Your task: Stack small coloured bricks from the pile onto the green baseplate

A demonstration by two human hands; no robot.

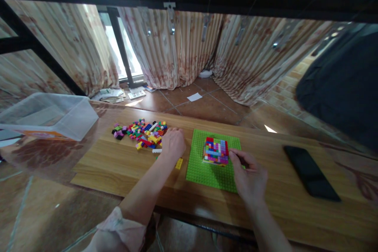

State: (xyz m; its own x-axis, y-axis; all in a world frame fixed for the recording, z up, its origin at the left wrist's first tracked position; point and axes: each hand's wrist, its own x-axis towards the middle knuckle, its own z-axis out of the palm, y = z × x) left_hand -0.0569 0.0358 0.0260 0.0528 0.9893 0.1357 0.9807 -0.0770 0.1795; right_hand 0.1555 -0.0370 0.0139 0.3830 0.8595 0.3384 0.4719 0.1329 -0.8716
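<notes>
A green baseplate (206,169) lies on the wooden table and carries a block of many-coloured bricks (215,151). My right hand (249,177) rests on the plate's right side, fingers curled, fingertips touching the block's right edge. My left hand (173,143) lies knuckles up beside a pile of loose coloured bricks (141,130), fingers curled over the pile's right end; what it holds is hidden. A yellow brick (178,163) and a white brick (156,151) lie by that hand.
A clear plastic box (47,116) stands at the left end of the table. A black phone (310,171) lies flat at the right. Curtains hang behind, with papers on the tiled floor. A dark object fills the right edge.
</notes>
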